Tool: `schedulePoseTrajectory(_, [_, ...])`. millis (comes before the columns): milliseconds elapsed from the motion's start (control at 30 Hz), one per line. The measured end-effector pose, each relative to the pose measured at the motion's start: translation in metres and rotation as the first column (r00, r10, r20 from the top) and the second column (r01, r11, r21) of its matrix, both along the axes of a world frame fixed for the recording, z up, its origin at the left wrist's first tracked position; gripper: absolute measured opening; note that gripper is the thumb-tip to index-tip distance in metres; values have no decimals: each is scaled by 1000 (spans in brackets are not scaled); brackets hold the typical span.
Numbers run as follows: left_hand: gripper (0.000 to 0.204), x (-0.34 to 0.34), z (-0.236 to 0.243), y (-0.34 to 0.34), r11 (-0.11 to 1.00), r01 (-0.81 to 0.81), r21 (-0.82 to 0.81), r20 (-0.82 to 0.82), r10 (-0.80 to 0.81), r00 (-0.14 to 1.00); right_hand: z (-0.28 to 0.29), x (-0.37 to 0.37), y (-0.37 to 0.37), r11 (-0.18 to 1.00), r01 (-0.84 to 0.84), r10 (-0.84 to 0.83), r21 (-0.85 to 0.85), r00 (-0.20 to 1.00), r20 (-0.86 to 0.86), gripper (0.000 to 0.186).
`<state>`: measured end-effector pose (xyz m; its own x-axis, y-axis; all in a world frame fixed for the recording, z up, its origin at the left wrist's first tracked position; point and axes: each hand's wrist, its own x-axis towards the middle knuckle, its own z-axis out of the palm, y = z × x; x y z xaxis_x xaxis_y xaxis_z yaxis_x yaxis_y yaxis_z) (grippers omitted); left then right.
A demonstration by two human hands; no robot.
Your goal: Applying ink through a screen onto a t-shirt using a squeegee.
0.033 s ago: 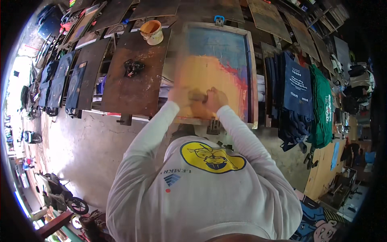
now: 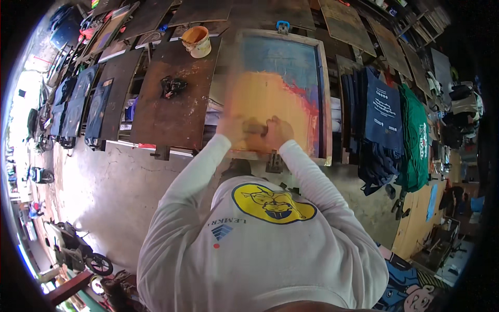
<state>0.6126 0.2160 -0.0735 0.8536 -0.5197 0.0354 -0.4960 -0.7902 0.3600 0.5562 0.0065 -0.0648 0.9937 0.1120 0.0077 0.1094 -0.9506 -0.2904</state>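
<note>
A wooden-framed printing screen (image 2: 325, 99) lies before me, its mesh blue at the far end and coated with orange ink (image 2: 260, 96) over the middle and near part. Close to its near edge, my right hand (image 2: 278, 131) has its fingers curled round the end of a dark squeegee (image 2: 254, 127). On the squeegee's other side is my left hand (image 2: 232, 128), closed on it; its outline is smeared and blends with the orange. The squeegee's lower edge is hard to make out. A hinge clamp (image 2: 274, 162) sits at the screen's near edge.
A brown board (image 2: 176, 114) to the left bears a white bucket (image 2: 198, 47) with orange inside and a crumpled black lump (image 2: 172, 87). Navy bags (image 2: 382, 112) and green bags (image 2: 413, 135) hang at the right. A motorbike (image 2: 78, 249) stands at the lower left.
Both hands have come slightly nearer to me with the squeegee. The screen and the things around it look unmoved.
</note>
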Motion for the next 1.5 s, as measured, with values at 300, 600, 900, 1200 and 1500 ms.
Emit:
schedulePoseTrajectory(300, [81, -122, 57, 31, 795, -255, -550, 158, 399, 903, 4, -41, -31, 853, 174, -289, 492, 942, 169, 28])
schedulePoseTrajectory(600, [38, -223, 28, 77, 393, -558, -731, -352, 483, 802, 74, -108, 2, -523, 404, 43, 750, 892, -450, 27])
schedulePoseTrajectory(900, [30, -326, 64, 137, 241, -432, -869, -273, 495, 825, 83, -217, 125, -354, 609, 397, 710, 785, -475, 31])
schedulePoseTrajectory(1200, [38, -639, 27, 284, -162, -623, -765, -512, 740, 437, 49, -380, 286, 33, 775, 767, 631, 385, -513, 34])
schedulePoseTrajectory(1500, [41, -789, 10, 299, -310, -649, -695, -623, 711, 327, 52, -485, 359, 163, 746, 803, 646, 280, -526, 33])
